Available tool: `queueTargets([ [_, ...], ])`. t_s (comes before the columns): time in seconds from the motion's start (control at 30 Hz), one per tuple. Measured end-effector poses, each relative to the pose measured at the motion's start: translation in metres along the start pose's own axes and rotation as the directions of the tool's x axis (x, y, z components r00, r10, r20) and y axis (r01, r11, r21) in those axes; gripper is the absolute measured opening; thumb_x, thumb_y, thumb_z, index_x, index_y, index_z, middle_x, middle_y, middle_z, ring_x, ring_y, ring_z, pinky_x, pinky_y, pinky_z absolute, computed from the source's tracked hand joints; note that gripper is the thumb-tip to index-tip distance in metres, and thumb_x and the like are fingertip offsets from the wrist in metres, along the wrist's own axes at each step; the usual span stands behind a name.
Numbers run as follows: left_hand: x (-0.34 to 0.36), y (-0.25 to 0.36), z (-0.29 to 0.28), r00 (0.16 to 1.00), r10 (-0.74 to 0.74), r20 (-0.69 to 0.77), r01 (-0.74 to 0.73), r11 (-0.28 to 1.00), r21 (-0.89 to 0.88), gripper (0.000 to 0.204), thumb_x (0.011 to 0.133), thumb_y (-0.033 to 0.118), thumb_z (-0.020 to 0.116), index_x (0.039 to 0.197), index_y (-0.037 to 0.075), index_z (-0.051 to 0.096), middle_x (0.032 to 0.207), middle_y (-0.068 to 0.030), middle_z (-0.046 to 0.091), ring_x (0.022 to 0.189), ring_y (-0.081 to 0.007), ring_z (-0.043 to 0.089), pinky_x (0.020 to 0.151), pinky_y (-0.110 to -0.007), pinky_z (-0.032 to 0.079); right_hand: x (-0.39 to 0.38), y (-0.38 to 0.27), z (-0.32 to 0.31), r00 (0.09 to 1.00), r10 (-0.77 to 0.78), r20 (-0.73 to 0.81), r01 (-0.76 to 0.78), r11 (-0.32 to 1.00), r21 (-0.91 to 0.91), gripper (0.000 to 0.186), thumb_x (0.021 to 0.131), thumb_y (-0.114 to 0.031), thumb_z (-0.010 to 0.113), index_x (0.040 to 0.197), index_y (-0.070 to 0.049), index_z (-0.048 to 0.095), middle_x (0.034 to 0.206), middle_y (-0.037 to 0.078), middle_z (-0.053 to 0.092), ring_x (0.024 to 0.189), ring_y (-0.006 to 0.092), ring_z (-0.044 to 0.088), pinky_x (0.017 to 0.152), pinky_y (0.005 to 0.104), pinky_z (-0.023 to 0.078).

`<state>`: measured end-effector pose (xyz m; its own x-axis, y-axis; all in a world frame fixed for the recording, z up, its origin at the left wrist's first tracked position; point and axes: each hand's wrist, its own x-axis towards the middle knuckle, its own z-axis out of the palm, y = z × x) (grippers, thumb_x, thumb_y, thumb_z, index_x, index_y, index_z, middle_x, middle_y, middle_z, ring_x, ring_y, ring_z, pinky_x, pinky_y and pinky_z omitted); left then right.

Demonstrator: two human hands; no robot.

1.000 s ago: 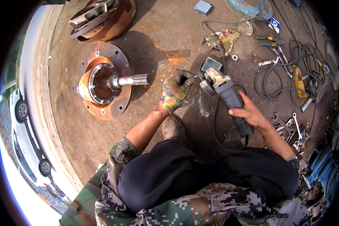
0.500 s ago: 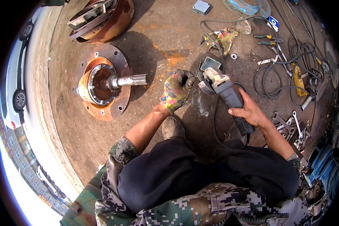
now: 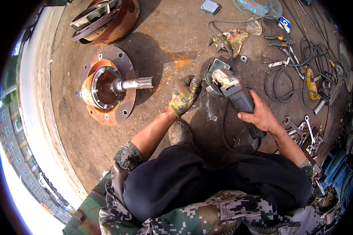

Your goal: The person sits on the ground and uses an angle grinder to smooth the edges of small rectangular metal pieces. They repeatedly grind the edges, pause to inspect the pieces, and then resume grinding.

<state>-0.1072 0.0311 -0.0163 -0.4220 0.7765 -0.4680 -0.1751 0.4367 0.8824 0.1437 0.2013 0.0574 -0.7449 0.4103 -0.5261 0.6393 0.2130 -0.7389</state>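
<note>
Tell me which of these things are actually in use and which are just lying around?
In use: grey angle grinder, gripped by the bare right hand; gloved left hand at its disc.

Lying about: rusty round flange with splined shaft, spare patterned glove, steel spanners, black coiled cable.

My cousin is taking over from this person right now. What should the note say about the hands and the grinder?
Left hand: gloved, fingers curled at the front of the angle grinder, by its disc.
Right hand: bare, gripping the grinder's rear handle; its cord loops down to the ground.
Things: rusty hub with splined shaft lies to the left, apart from the grinder. A spare glove and wrenches lie on the ground to the right.
Done: grinder picked up and held off the ground.
Left: the disc is not touching any workpiece; no sparks show.
</note>
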Motion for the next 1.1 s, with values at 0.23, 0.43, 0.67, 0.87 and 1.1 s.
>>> queueTargets([
  [0.23, -0.002, 0.002, -0.001, 0.987, -0.109, 0.119, 0.142, 0.935, -0.323, 0.038, 0.110, 0.042, 0.057, 0.095, 0.007, 0.062, 0.077, 0.0009, 0.058, 0.064, -0.0093, 0.050, 0.058, -0.026, 0.040, 0.000, 0.018, 0.003, 0.996, 0.067, 0.053, -0.082, 0.934, 0.349, 0.089, 0.083, -0.032, 0.087, 0.150, 0.004, 0.042, 0.123, 0.015, 0.064, 0.108, 0.0220, 0.064, 0.093, 0.0367, 0.053],
  [0.43, -0.001, -0.002, 0.003, 0.995, -0.030, 0.094, 0.062, 0.929, -0.365, 0.033, 0.110, 0.036, 0.059, 0.098, 0.006, 0.063, 0.080, -0.0002, 0.060, 0.070, -0.0111, 0.054, 0.066, -0.027, 0.046, 0.000, 0.017, 0.001, 0.994, 0.045, 0.104, -0.088, 0.882, 0.462, 0.083, 0.086, -0.024, 0.087, 0.149, 0.004, 0.042, 0.118, 0.011, 0.063, 0.105, 0.0158, 0.062, 0.087, 0.0313, 0.054],
  [0.67, 0.002, -0.004, 0.007, 0.992, -0.039, 0.123, 0.081, 0.932, -0.354, 0.032, 0.111, 0.035, 0.059, 0.098, 0.006, 0.063, 0.080, -0.0009, 0.061, 0.071, -0.0110, 0.055, 0.066, -0.027, 0.046, -0.005, 0.019, 0.007, 0.999, -0.021, -0.025, 0.026, 0.975, 0.220, 0.086, 0.081, -0.036, 0.088, 0.144, 0.006, 0.047, 0.123, 0.020, 0.065, 0.115, 0.0272, 0.062, 0.100, 0.0395, 0.049],
  [0.87, 0.000, 0.002, 0.008, 0.992, -0.096, 0.083, 0.114, 0.963, -0.246, 0.031, 0.109, 0.035, 0.062, 0.100, 0.006, 0.064, 0.081, 0.0000, 0.062, 0.070, -0.0096, 0.055, 0.065, -0.027, 0.046, -0.006, 0.008, 0.002, 0.999, -0.009, -0.040, 0.012, 0.997, 0.082, 0.089, 0.080, -0.042, 0.087, 0.142, 0.006, 0.047, 0.125, 0.025, 0.064, 0.118, 0.0360, 0.064, 0.101, 0.0430, 0.048],
  [1.1, 0.006, -0.008, 0.006, 0.982, 0.173, -0.074, -0.173, 0.985, 0.002, 0.019, 0.106, 0.023, 0.068, 0.105, 0.004, 0.067, 0.089, 0.0010, 0.066, 0.078, -0.0089, 0.058, 0.072, -0.028, 0.050, -0.005, 0.014, 0.005, 0.997, -0.046, -0.064, 0.051, 0.996, 0.079, 0.088, 0.079, -0.043, 0.087, 0.142, 0.006, 0.048, 0.125, 0.027, 0.065, 0.118, 0.0388, 0.065, 0.100, 0.0449, 0.049],
])
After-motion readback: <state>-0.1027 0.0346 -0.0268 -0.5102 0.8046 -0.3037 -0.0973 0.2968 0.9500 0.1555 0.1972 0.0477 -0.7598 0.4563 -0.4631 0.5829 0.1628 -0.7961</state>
